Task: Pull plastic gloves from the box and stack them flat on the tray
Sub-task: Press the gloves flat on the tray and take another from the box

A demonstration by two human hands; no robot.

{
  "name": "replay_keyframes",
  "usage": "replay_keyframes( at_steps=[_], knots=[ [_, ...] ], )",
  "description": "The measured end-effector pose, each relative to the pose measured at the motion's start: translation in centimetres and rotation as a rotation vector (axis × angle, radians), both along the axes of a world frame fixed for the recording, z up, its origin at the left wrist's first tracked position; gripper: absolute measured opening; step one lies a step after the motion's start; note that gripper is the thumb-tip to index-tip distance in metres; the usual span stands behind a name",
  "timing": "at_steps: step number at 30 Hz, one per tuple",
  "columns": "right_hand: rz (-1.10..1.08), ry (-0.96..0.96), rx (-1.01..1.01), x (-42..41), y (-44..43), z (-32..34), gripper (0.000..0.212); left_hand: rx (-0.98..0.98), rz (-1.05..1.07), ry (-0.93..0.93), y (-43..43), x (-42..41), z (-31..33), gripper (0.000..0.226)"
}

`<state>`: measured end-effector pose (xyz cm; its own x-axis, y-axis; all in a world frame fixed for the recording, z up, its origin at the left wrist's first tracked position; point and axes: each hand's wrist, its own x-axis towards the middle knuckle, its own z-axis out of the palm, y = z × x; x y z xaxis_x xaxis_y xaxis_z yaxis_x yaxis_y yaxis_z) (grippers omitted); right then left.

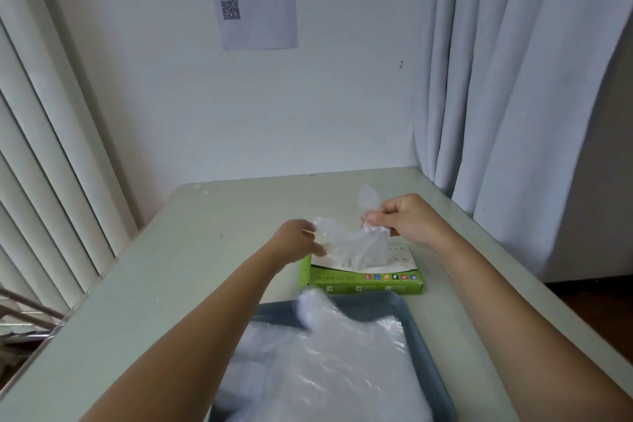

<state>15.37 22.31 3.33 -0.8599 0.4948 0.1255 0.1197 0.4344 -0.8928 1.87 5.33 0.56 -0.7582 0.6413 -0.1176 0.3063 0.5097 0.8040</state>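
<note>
right hand (407,219) pinching glove (356,243) up top | left hand (296,240) pinching its left edge | box (363,279) right under both grips, glove's bottom in it | tray (421,336) with flat pile (342,370) closer in

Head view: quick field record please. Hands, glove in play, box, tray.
left hand: pinches the left edge of the glove
right hand: fingers curled, pinches the glove's upper right part
glove: clear plastic, spread between both hands, lower end in the opening of the box
box: green, flat on the table, just beyond the tray
tray: blue-grey, nearest the camera
stacked gloves: lie flat in the tray, one part reaching over its far rim
</note>
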Motion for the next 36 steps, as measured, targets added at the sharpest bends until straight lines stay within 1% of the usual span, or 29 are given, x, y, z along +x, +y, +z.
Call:
replay_keyframes(
  at_steps=[2, 3, 4, 5, 6, 8, 11, 13, 15, 17, 20, 22, 25, 28, 31, 33, 34, 36],
  knots=[
    [-0.006, 0.016, -0.015, 0.2, 0.0, 0.1, 0.014, 0.132, 0.165, 0.129, -0.4, 0.5, 1.1, 0.031],
    [-0.015, 0.04, -0.032, 0.4, -0.1, 0.3, 0.011, 0.202, 0.212, 0.209, -0.6, 1.3, 1.8, 0.018],
    [-0.019, 0.057, -0.054, 0.4, -0.4, 0.5, 0.01, 0.259, 0.217, 0.265, -0.8, 2.3, 2.4, 0.014],
    [-0.016, 0.065, -0.067, 0.5, -0.7, 0.7, 0.012, 0.291, 0.194, 0.288, -0.9, 3.5, 2.9, 0.023],
    [-0.012, 0.065, -0.065, 0.4, -1.0, 0.8, 0.014, 0.303, 0.154, 0.275, -0.9, 4.6, 3.2, 0.032],
    [-0.014, 0.053, -0.038, 0.3, -1.5, 0.9, 0.016, 0.286, 0.061, 0.158, -0.5, 6.3, 3.3, 0.041],
    [-0.024, 0.03, 0.068, 0.2, -2.1, 0.7, 0.025, 0.331, 0.015, -0.046, 0.1, 7.0, 2.9, 0.035],
    [-0.006, 0.024, 0.096, 0.3, -2.4, 0.5, 0.023, 0.372, 0.007, -0.104, 0.3, 6.8, 2.5, 0.029],
    [0.038, 0.012, 0.096, 0.6, -2.3, 0.4, 0.022, 0.413, 0.0, -0.129, 0.4, 6.7, 2.3, 0.024],
    [0.119, 0.002, 0.043, 1.2, -2.0, 0.4, 0.018, 0.448, 0.007, -0.146, 0.3, 6.5, 2.2, 0.016],
    [0.209, 0.046, -0.167, 1.8, -1.5, 0.2, 0.005, 0.473, 0.033, -0.154, 0.1, 6.0, 2.2, 0.01],
    [0.179, 0.065, -0.28, 1.8, -1.1, -0.1, 0.007, 0.469, 0.048, -0.13, -0.1, 5.8, 2.0, 0.011],
    [0.091, 0.073, -0.356, 1.5, -0.7, -0.6, 0.011, 0.433, 0.031, -0.082, -0.6, 5.4, 1.6, 0.009],
    [0.043, 0.081, -0.364, 1.3, -0.6, -0.6, 0.008, 0.449, 0.042, -0.121, -1.2, 5.1, 1.4, 0.015],
    [0.037, 0.077, -0.327, 0.9, -1.3, -0.7, 0.002, 0.411, 0.019, -0.17, -1.3, 5.7, 1.8, 0.035],
    [0.046, 0.086, -0.308, 0.7, -1.9, -0.7, 0.003, 0.361, -0.022, -0.215, -1.2, 6.3, 2.2, 0.045],
    [0.052, 0.086, -0.292, 0.6, -2.2, -0.8, 0.005, 0.344, -0.037, -0.224, -1.0, 6.5, 2.2, 0.043],
    [0.054, 0.091, -0.262, 0.5, -2.7, -0.9, 0.008, 0.354, -0.029, -0.211, -0.8, 6.6, 2.0, 0.023]
  ],
)
